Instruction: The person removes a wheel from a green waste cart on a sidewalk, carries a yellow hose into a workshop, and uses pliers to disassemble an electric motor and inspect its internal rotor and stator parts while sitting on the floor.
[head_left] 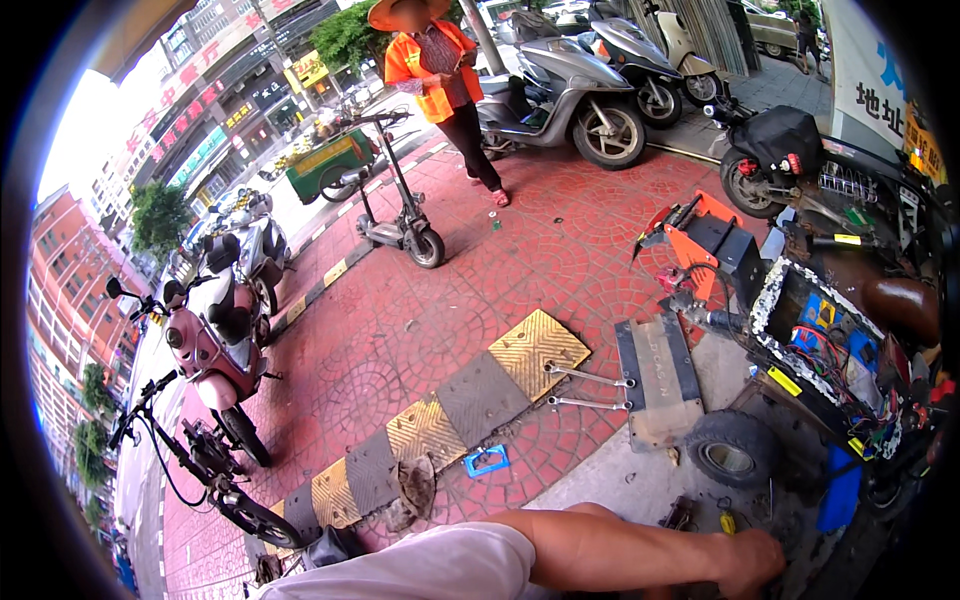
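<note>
Wheel (731, 455), edge seemingly clear of hand (752, 563)

A roadside scooter repair spot is shown, set up outdoors on a city pavement (380, 340) of red patterned paving. Repair work is indicated by an opened scooter body (765, 315), in which tangled wires (850, 385) are exposed, and by two wrenches (590, 375) laid with their ends at the edge of a flat plate (658, 385). A street setting is confirmed by the striped kerb (333, 272), beside which a green cart (332, 168) is seen, and by tall buildings (85, 290). The pavement is lined with parked two-wheelers, including a silver-grey motor scooter (560, 100) and a pink scooter (200, 355).
</note>
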